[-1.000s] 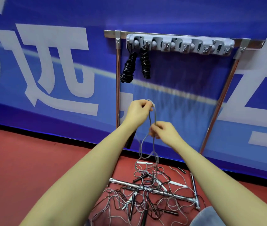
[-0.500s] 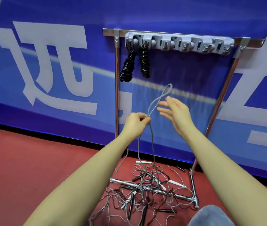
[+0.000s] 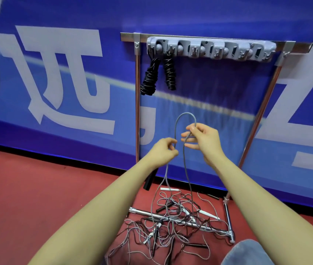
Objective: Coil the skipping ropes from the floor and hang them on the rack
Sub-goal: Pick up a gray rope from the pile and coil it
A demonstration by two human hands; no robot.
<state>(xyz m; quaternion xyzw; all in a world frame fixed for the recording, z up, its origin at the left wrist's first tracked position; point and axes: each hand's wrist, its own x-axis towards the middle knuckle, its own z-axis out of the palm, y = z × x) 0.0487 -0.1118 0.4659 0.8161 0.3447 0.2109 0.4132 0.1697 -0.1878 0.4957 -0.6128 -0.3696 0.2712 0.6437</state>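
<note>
At the centre of the frame both bare hands work a grey skipping rope [image 3: 185, 169] in front of the blue banner [image 3: 56, 54]. The left hand [image 3: 164, 153] has its fingers curled round one strand, pinching it near the fingertips, and the right hand [image 3: 204, 139], slightly higher and just to the right, pinches the other strand between thumb and fingers. Between the two hands the rope rises into a narrow arch above the fingers, and below them its two strands hang down, apart, to the tangled pile of ropes [image 3: 171, 226] on the red floor [image 3: 37, 197] at lower centre. That pile of thin grey and dark cords, with black and white handles among them, lies across the chrome foot bar of the rack [image 3: 262, 111], whose two uprights stand against the banner. Across the top of the rack, at upper centre, runs a grey hook strip [image 3: 211, 49]; two coiled black ropes [image 3: 158, 75] hang side by side from its left end. A black handle [image 3: 150, 181] shows just below the left wrist. A patch of blue denim [image 3: 247, 253] sits in the lower right corner.
</note>
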